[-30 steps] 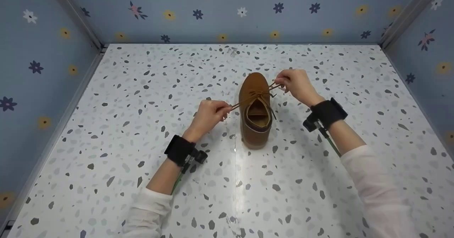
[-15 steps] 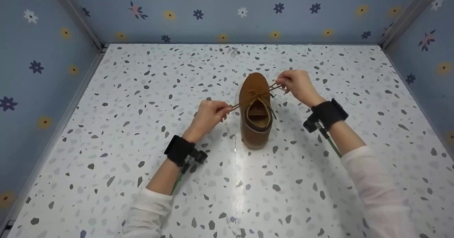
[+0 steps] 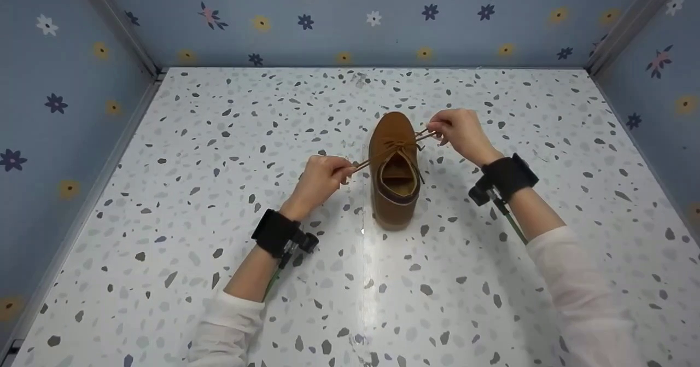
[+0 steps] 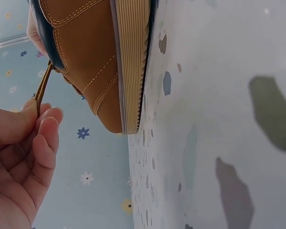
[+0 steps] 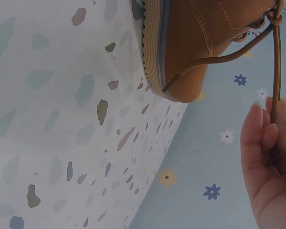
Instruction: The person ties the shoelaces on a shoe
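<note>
A brown ankle-high lace-up shoe (image 3: 395, 214) stands upright in the head view, toe pointing away. My left hand (image 3: 320, 180), at the shoe's left, pinches a doubled strand of shoelace (image 4: 43, 88) between thumb and fingers. On the other side, my right hand (image 3: 464, 133) pinches another doubled lace strand (image 5: 277, 71). Both strands run taut from a knot (image 5: 275, 18) at the shoe's throat. One loose lace end (image 5: 219, 59) hangs over the side of the shoe in the right wrist view.
The shoe rests on a white speckled tabletop (image 3: 164, 203). Blue flowered panels (image 3: 355, 6) border it at the back, left and right. A black camera strap (image 3: 276, 233) circles the left wrist, and a matching strap (image 3: 508, 176) the right.
The hands have drawn very slightly apart, left hand leftward and right hand rightward, each still pinching its lace strand. The shoe has stayed in place.
</note>
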`<state>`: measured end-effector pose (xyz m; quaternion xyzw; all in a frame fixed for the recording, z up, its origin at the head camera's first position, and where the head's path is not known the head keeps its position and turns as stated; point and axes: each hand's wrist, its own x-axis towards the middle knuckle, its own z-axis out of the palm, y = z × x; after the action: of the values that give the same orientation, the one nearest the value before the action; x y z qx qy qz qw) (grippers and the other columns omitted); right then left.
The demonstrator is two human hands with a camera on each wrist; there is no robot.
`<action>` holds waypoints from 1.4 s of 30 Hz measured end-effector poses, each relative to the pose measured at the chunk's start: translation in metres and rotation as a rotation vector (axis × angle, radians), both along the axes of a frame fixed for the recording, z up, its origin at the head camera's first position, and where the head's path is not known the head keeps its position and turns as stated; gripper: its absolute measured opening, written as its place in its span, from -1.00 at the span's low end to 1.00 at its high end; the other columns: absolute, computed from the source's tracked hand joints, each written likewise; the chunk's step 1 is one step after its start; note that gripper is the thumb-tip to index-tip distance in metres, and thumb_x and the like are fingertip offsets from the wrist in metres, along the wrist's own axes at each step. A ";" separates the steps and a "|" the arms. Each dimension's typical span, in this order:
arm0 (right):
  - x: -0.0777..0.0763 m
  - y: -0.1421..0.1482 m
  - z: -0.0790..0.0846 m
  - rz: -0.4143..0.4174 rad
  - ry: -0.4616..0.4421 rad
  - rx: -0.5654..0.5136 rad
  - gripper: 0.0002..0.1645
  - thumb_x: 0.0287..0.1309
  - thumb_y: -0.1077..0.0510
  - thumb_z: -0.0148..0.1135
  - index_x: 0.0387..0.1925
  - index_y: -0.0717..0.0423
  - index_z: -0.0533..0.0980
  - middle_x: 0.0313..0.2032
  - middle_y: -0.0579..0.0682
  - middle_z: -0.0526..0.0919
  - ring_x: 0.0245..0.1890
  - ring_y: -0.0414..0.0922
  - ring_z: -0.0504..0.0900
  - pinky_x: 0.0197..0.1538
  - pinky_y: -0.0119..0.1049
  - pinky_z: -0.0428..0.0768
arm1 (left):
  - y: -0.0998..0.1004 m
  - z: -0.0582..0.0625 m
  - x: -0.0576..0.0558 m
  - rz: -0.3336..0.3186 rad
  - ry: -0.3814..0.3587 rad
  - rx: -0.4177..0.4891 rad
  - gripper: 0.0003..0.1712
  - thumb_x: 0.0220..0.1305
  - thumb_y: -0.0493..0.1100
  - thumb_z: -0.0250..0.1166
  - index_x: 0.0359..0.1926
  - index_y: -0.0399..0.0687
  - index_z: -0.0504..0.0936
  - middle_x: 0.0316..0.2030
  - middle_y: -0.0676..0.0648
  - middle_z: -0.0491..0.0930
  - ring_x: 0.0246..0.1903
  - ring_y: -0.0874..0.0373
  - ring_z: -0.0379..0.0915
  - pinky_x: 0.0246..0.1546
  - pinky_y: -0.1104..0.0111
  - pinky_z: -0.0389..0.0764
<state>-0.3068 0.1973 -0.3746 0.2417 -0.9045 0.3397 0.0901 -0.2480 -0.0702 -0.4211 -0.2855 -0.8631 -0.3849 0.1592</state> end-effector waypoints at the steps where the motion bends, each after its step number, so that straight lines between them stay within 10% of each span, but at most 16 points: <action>1: 0.000 0.000 0.000 0.000 -0.004 -0.002 -0.81 -0.19 0.06 -0.07 -0.61 0.05 0.44 -0.67 -0.06 0.43 -0.77 -0.23 0.37 -0.70 -0.46 0.34 | 0.000 0.000 0.000 0.003 0.003 -0.007 -0.87 -0.15 -0.12 0.07 -0.67 -0.01 0.49 -0.82 0.16 0.33 -0.82 0.40 0.15 -0.82 0.57 0.19; 42: 0.000 0.009 -0.008 -0.067 -0.058 -0.091 -0.81 -0.24 0.09 0.00 -0.59 0.12 0.47 -0.66 -0.04 0.46 -0.74 -0.23 0.41 -0.69 -0.49 0.35 | -0.005 -0.005 -0.001 0.023 0.008 -0.067 -0.89 -0.17 -0.18 0.10 -0.66 -0.10 0.51 -0.78 0.06 0.38 -0.80 0.34 0.13 -0.81 0.52 0.16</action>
<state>-0.3064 0.2062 -0.3826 0.1969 -0.8980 0.3840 0.0861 -0.2491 -0.0752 -0.4262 -0.2824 -0.8780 -0.3530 0.1574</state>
